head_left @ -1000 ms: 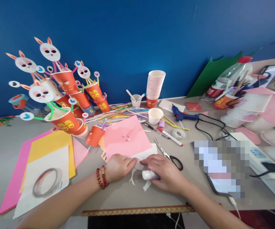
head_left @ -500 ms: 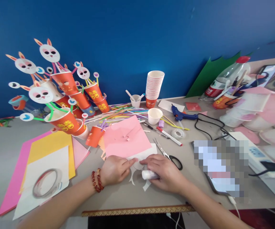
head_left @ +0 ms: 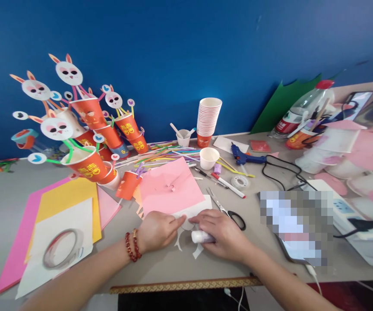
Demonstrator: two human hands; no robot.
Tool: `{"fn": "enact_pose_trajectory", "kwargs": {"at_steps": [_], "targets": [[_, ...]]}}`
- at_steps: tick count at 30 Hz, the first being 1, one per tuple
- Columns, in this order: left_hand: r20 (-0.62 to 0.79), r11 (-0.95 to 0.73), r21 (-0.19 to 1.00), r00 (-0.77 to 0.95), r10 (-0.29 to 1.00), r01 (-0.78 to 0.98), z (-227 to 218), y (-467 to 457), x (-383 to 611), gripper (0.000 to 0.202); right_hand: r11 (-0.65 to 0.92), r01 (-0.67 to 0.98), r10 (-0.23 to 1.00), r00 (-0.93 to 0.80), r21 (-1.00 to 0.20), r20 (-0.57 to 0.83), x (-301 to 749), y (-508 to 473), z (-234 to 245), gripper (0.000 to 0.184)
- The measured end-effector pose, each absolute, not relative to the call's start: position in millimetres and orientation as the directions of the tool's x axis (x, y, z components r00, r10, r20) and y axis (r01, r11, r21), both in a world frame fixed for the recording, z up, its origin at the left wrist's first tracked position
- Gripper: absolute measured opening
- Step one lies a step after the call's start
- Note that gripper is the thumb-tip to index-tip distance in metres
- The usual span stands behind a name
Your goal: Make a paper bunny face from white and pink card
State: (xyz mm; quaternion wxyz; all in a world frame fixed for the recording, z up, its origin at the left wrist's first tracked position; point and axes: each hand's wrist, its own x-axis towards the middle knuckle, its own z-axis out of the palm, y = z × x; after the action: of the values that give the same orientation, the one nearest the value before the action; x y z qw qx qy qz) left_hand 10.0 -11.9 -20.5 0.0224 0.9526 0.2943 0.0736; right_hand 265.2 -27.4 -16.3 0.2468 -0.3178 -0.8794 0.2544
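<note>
Many cups point(head_left: 209, 119) stand behind; scissors point(head_left: 221, 205) beside right hand point(head_left: 220, 233).

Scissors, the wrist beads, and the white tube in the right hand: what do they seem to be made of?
Scissors: shiny silver-grey blades, so likely metal; the black handles look like plastic. Wrist beads: reddish-brown with a slight gloss, perhaps wood or stone. White tube in the right hand: probably plastic, given its smooth, rounded surface.
</note>
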Motion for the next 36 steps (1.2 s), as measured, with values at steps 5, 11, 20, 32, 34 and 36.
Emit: {"fn": "enact_pose_trajectory", "kwargs": {"at_steps": [5,11,20,32,34,36], "targets": [[0.161,-0.757,0.29,0.75,0.641,0.585,-19.2,-16.7,13.4,0.038,0.676,0.433,0.684,-0.669,-0.596,0.291,265.0,-28.4,-16.0,0.02],[-0.176,0.149,0.983,0.319,0.931,0.108,0.3,-8.3,19.9,0.024,0.667,0.412,0.708,-0.611,-0.621,0.355,272.3,-29.0,-2.6,0.015],[-0.4,0.585,0.319,0.453,0.796,-0.746,22.4,-7.8,31.1,0.036,0.607,0.278,0.734,-0.556,-0.745,0.391,239.3,-33.1,27.5,0.034],[-0.272,0.537,0.33,0.466,0.842,-0.777,34.1,-18.2,37.3,0.057,0.595,0.346,0.778,-0.476,-0.725,0.411,201.6,-20.0,13.1,0.032],[-0.254,0.534,0.339,0.471,0.845,-0.774,33.6,-18.7,38.6,0.058,0.589,0.318,0.778,-0.473,-0.743,0.414,201.8,-20.2,10.9,0.031],[-0.23,0.528,0.356,0.475,0.85,-0.772,32.8,-18.7,40.3,0.059,0.577,0.286,0.786,-0.451,-0.765,0.423,201.8,-19.8,8.1,0.031]]}}
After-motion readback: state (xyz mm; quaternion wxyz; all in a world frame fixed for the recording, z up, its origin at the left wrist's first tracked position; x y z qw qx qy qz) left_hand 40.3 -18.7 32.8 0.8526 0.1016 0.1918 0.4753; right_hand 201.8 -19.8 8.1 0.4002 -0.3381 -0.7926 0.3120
